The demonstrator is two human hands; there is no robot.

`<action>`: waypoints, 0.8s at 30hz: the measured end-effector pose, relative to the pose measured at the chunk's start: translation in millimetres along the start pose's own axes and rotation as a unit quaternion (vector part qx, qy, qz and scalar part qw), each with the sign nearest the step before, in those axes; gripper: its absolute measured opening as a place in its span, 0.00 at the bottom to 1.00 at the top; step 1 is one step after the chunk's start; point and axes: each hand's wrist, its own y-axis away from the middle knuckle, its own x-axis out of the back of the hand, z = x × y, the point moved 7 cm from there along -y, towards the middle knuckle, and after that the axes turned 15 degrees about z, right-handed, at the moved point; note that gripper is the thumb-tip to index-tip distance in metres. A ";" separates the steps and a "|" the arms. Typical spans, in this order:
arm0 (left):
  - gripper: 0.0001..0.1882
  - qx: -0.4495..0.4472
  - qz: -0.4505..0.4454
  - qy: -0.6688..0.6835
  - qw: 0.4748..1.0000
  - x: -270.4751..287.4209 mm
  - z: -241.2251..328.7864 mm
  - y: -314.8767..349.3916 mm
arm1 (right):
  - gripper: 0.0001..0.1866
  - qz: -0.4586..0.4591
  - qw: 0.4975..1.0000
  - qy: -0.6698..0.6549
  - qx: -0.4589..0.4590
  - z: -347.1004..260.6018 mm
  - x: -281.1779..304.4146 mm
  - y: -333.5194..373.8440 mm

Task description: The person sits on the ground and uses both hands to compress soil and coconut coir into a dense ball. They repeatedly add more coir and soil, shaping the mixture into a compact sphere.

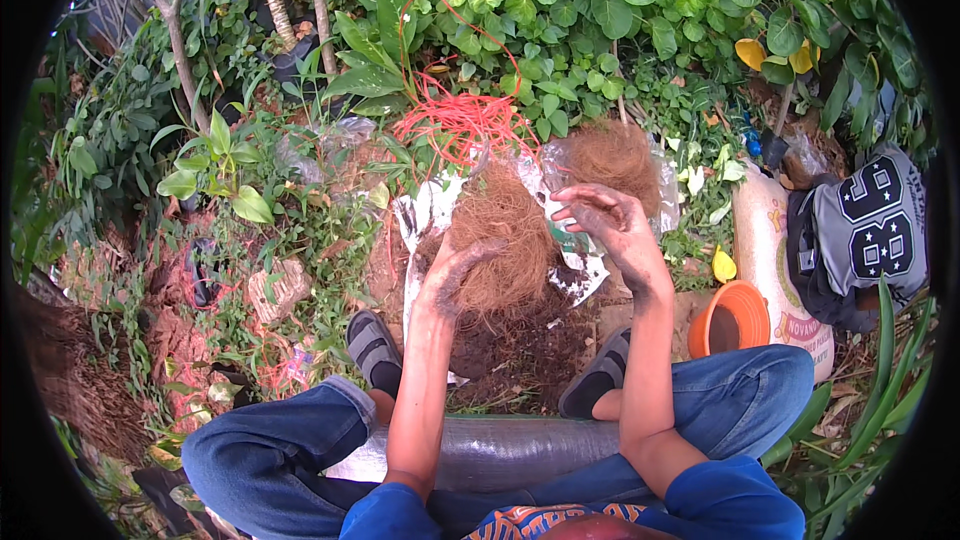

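Note:
A big rounded clump of brown coconut fibre [508, 240] is in front of me, above dark soil. My left hand [455, 275], smeared with soil, is closed on its left side, the thumb lying across the fibre and the other fingers hidden behind it. To the right of the clump, my right hand [622, 235] is raised and soiled, its fingers bent but apart, with nothing visible in them. A torn white plastic bag [418, 215] shows around the clump. Beyond my right hand lies a second heap of fibre [612, 152] on clear plastic.
Tangled red string [465, 125] lies behind the clump. On the right stand an orange pot [735, 315] holding soil, a pale sack [765, 230] and a grey and black backpack [875, 230]. Dark soil [500, 355] lies between my feet. Leafy plants [600, 0] crowd the back.

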 end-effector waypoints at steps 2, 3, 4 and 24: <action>0.37 0.038 -0.008 0.031 0.999 21.2 -8.7 -10.6 | 0.23 0.107 0.990 -0.014 0.088 -12.9 10.6 -2.7; 0.37 0.071 -0.013 0.092 0.993 23.9 -15.8 -11.1 | 0.23 0.088 0.990 -0.021 0.105 -14.0 2.9 -1.2; 0.36 0.104 -0.017 0.153 0.983 26.3 -22.8 -10.6 | 0.24 0.068 0.990 -0.028 0.122 -14.9 -3.6 0.3; 0.62 -0.020 -0.188 0.044 0.981 -43.3 14.4 19.9 | 0.17 0.212 0.951 -0.185 0.127 -5.6 -13.3 5.6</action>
